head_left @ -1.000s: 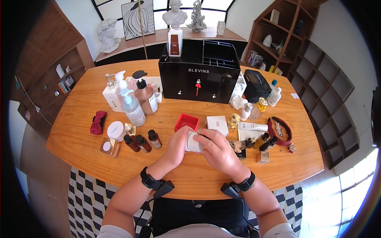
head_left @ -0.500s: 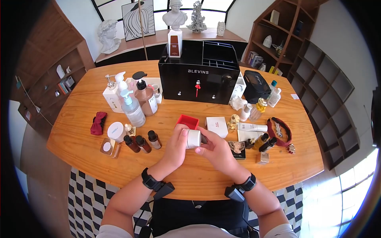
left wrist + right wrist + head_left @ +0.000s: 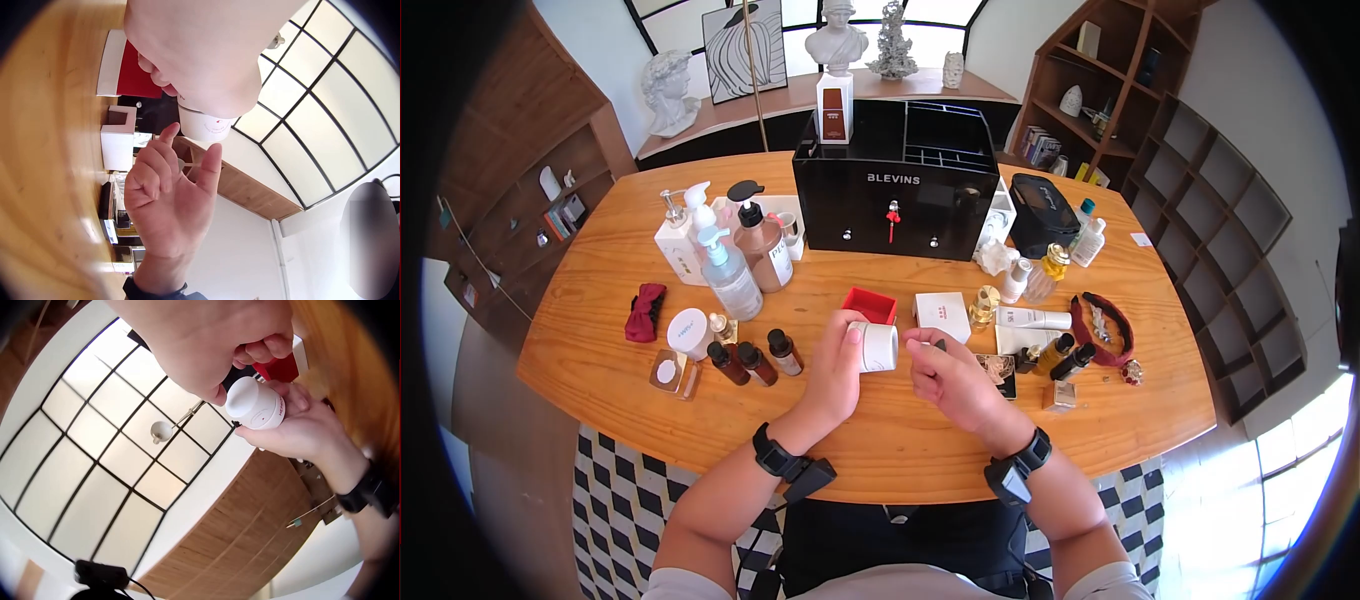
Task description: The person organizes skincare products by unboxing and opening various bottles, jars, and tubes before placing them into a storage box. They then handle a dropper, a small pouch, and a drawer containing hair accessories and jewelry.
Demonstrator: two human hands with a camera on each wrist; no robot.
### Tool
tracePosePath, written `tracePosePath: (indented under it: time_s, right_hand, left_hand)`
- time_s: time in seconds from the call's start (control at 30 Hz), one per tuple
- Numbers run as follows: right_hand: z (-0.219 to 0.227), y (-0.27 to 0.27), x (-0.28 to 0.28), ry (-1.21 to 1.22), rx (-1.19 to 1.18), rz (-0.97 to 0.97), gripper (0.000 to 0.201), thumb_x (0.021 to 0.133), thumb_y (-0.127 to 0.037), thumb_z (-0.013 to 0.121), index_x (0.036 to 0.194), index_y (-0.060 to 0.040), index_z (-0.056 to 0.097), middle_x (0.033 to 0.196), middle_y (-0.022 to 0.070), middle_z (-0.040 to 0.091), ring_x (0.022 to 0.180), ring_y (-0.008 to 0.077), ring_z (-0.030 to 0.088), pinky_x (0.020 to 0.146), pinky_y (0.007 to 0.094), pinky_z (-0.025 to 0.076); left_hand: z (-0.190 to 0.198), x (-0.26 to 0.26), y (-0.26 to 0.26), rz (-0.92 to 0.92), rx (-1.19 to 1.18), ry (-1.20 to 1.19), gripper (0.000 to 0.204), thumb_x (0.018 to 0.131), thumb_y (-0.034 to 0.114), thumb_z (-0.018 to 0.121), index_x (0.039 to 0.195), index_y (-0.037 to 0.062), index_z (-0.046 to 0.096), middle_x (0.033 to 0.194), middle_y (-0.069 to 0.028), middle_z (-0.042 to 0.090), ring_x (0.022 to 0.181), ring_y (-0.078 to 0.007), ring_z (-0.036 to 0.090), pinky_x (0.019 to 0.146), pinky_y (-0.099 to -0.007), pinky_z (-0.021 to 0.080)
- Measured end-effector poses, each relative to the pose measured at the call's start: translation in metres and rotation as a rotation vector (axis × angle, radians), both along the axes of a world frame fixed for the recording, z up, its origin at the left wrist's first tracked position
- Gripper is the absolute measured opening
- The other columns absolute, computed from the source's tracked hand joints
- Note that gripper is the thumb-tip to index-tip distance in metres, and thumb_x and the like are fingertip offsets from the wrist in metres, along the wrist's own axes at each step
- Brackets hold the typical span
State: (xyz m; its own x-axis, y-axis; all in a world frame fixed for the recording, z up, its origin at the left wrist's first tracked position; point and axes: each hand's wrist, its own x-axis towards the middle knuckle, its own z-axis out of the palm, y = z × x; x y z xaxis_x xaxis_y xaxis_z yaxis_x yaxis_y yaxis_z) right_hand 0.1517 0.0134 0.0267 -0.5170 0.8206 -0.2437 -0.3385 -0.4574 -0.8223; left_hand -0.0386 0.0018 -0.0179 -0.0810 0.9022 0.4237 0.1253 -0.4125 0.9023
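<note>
A white cosmetic jar [image 3: 880,346] with small print is gripped by my left hand [image 3: 836,372] above the table, tipped on its side. Its smooth white end [image 3: 242,397] faces my right hand [image 3: 956,386]. The right hand is just apart from the jar, with curled fingers. Between its thumb and fingers a small dark piece [image 3: 941,345] pokes out; I cannot tell what it is. In the left wrist view the right palm [image 3: 172,215] shows below the jar. Behind the jar stands an open red box [image 3: 870,304], and a white box [image 3: 942,314] lies to its right.
A black BLEVINS organizer [image 3: 890,205] stands at the back. Pump bottles [image 3: 730,280] and several small brown bottles [image 3: 752,362] are on the left. To the right lie a white tube [image 3: 1035,318], a dark red headband [image 3: 1122,350] and small bottles [image 3: 1072,362].
My right hand has come off the jar and drawn away to the right, its fingers now curled. The left hand keeps its hold, with the jar turned a little.
</note>
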Motion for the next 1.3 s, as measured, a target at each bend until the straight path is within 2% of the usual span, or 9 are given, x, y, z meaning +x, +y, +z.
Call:
tracePosePath:
  time_s: [0.17,0.27,0.37,0.57,0.67,0.77,0.87,1.07,1.3]
  right_hand:
    - [-0.005,0.002,0.002,-0.224,0.038,0.144,0.036,0.099,-0.041,0.064,0.103,-0.0048,0.059,0.065,-0.0067,0.034,0.054,0.0051,0.027,0.048,0.0243,0.022]
    - [0.0,0.001,0.004,-0.269,0.009,0.168,0.039,0.095,-0.04,0.069,0.104,-0.0032,0.063,0.066,-0.0062,0.038,0.054,0.006,0.03,0.049,0.0245,0.024]
    - [-0.015,0.006,0.001,-0.522,0.528,0.043,0.043,0.089,-0.033,0.077,0.114,-0.0006,0.064,0.064,-0.005,0.041,0.054,0.0072,0.033,0.049,0.0258,0.026]
    - [0.011,-0.008,0.005,-0.862,1.204,-0.189,0.06,0.076,-0.027,0.085,0.128,-0.0073,0.062,0.068,0.0061,0.06,0.057,0.0185,0.06,0.057,0.0313,0.051]
    - [0.022,-0.009,0.007,-0.927,1.08,-0.204,0.058,0.076,-0.027,0.084,0.127,-0.0099,0.062,0.075,0.0115,0.068,0.068,0.0272,0.069,0.063,0.0359,0.056]
    - [0.003,0.004,0.014,-1.077,1.069,-0.182,0.056,0.078,-0.029,0.081,0.126,-0.0086,0.062,0.076,0.0104,0.067,0.067,0.0222,0.066,0.063,0.0317,0.051]
    - [0.008,0.0,0.014,-1.408,1.04,0.038,0.043,0.079,-0.03,0.074,0.114,-0.0072,0.062,0.082,0.0158,0.072,0.079,0.0351,0.072,0.07,0.045,0.058]
    - [0.013,-0.007,0.01,-1.467,1.07,0.161,0.04,0.078,-0.027,0.072,0.106,-0.0017,0.06,0.082,0.0149,0.072,0.077,0.0351,0.072,0.07,0.0462,0.058]
    - [-0.005,-0.002,0.01,-1.445,1.111,0.119,0.042,0.079,-0.03,0.072,0.107,-0.0006,0.061,0.082,0.0161,0.071,0.077,0.0358,0.071,0.069,0.0454,0.057]
  left_hand:
    - [0.017,0.003,-0.01,0.003,0.077,0.225,0.031,0.104,0.033,0.049,0.113,0.0038,0.051,0.084,-0.0117,0.061,0.075,-0.0217,0.061,0.068,-0.0339,0.048]
    - [0.017,0.002,-0.011,-0.021,0.08,0.259,0.029,0.103,0.031,0.05,0.114,0.0042,0.051,0.082,-0.0115,0.06,0.074,-0.0226,0.061,0.068,-0.0348,0.048]
    - [0.014,0.002,-0.009,-0.022,0.065,0.23,0.027,0.104,0.029,0.048,0.114,0.0043,0.052,0.084,-0.011,0.06,0.073,-0.0211,0.06,0.065,-0.0341,0.047]
    - [0.004,-0.006,0.002,-0.072,-0.117,-0.052,0.036,0.107,0.039,0.039,0.112,0.007,0.055,0.086,-0.0036,0.059,0.07,-0.0111,0.055,0.057,-0.0256,0.042]
    - [0.013,-0.006,0.001,-0.042,-0.366,-0.331,0.047,0.108,0.05,0.03,0.109,0.0109,0.057,0.083,-0.001,0.059,0.065,-0.0051,0.05,0.047,-0.0189,0.032]
    - [0.007,-0.014,0.005,-0.162,-0.359,-0.546,0.05,0.108,0.051,0.027,0.107,0.0103,0.057,0.079,-0.003,0.058,0.061,-0.0079,0.05,0.046,-0.0207,0.032]
    - [0.009,-0.014,0.006,-0.245,-0.385,-0.729,0.055,0.108,0.054,0.023,0.106,0.0097,0.056,0.072,-0.0064,0.056,0.056,-0.0106,0.046,0.045,-0.0226,0.03]
    - [0.014,-0.015,0.003,-0.422,-0.421,-0.832,0.065,0.105,0.061,0.018,0.107,0.0088,0.055,0.064,-0.0088,0.052,0.048,-0.0116,0.032,0.046,-0.0242,0.027]
    - [0.017,-0.013,-0.001,-0.512,-0.47,-0.815,0.067,0.104,0.063,0.017,0.107,0.0087,0.055,0.064,-0.009,0.052,0.046,-0.0115,0.03,0.048,-0.0254,0.028]
